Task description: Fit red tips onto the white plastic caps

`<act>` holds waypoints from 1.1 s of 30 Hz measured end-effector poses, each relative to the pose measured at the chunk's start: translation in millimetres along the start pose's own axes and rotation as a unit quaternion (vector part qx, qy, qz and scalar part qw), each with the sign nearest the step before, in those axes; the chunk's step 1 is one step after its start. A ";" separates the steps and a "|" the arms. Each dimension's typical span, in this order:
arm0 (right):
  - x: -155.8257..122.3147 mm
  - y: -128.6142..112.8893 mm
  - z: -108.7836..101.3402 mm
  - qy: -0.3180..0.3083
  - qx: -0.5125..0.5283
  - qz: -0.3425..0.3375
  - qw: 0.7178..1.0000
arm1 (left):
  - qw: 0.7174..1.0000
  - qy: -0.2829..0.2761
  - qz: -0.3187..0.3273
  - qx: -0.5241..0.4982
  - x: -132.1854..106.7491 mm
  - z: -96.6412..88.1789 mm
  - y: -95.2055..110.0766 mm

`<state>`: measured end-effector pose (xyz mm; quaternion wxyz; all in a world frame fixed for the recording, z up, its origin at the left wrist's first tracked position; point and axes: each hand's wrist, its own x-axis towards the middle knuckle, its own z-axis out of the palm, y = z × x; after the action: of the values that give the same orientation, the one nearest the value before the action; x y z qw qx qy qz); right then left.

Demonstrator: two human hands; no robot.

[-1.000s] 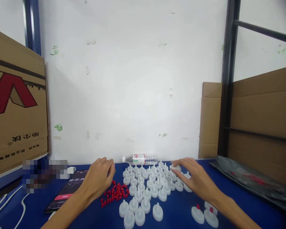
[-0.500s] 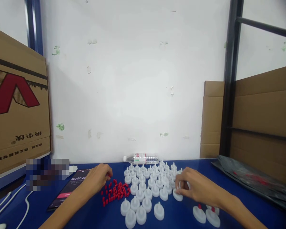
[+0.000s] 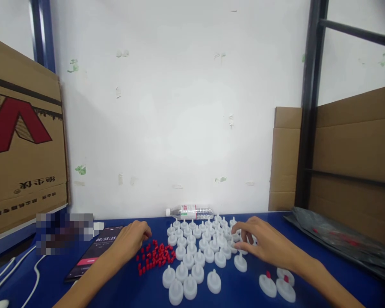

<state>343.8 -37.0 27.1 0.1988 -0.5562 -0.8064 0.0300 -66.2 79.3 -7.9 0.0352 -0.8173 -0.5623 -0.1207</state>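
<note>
**A:** What do we enter for edges and open room?

**B:** Left: a printed cardboard carton stands over the blue table. A white cable and a phone lie near that side. Back: a white wall, with a clear water bottle lying along it. Right: a crumpled black plastic bag under brown cardboard panels. We log open blue surface along the near edge and between the bag and the work.

**A:** Materials and shapes?

**B:** Red plugs: small, stubby, matte plastic, in a loose heap. White nozzle caps: round bases with a short spout, smooth plastic. They stand upright in close rows at table centre, just right of the heap.

**A:** Counts?

**B:** Plugs: too small for us to count. Caps in the cluster: upward of thirty; the far rows blur. One single cap stands apart at the cluster's right. Three fitted caps stand at near right, two showing a red tip.

**A:** Hands?

**B:** Left hand: loosely curled, fingertips at the heap's left edge. We cannot tell whether it holds a plug. Right hand: fingers half spread and bent, tips on caps at the cluster's right edge. Whether one is pinched, we cannot tell.
</note>
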 end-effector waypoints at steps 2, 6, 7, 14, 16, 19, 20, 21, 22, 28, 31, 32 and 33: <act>0.5 0.9 1.5 0.004 0.000 -0.007 1.000 | 1.000 0.004 0.003 0.001 1.0 3.9 -3.6; 1.2 3.4 5.4 0.015 -0.002 -0.019 1.000 | 1.000 0.007 0.029 -0.004 2.0 9.8 -7.5; 1.4 3.9 5.8 0.016 -0.002 -0.020 1.000 | 0.999 0.006 0.037 -0.006 1.7 10.3 -7.4; 1.0 0.2 2.3 0.014 0.010 -0.020 1.000 | 0.999 -0.001 0.053 -0.010 -2.1 7.0 -3.0; 0.7 -1.3 1.1 0.015 0.012 -0.020 1.000 | 0.999 -0.002 0.046 -0.009 -2.4 6.3 -2.3; 0.7 -1.5 0.6 0.016 0.013 -0.018 1.000 | 0.999 -0.003 0.036 -0.005 -1.5 6.4 -1.1; 0.7 -1.2 0.8 0.014 0.012 -0.016 1.000 | 0.999 -0.003 0.036 -0.004 -1.1 6.7 -0.8; 0.7 -0.8 1.0 0.011 0.009 -0.013 1.000 | 0.999 -0.002 0.036 -0.003 -0.7 6.9 -0.5; 0.7 -0.3 1.3 0.009 0.006 -0.011 1.000 | 0.999 -0.001 0.038 -0.002 -0.4 7.2 -0.4; 0.5 3.1 2.6 0.002 0.001 -0.010 1.000 | 0.999 -0.004 0.049 0.003 1.8 8.6 -3.8; 1.8 5.7 3.2 0.005 -0.002 -0.014 1.000 | 0.999 -0.005 0.047 0.007 2.9 8.7 -5.0; 2.4 6.6 3.4 0.006 -0.002 -0.014 1.000 | 0.999 -0.005 0.046 0.008 3.1 8.5 -4.5; 2.9 7.3 3.6 0.009 -0.002 -0.014 1.000 | 0.999 -0.006 0.045 0.009 3.1 8.2 -3.7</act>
<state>348.1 -31.0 22.6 0.2051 -0.5451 -0.8126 0.0205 -67.3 85.0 -15.4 0.0450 -0.8422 -0.5261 -0.1093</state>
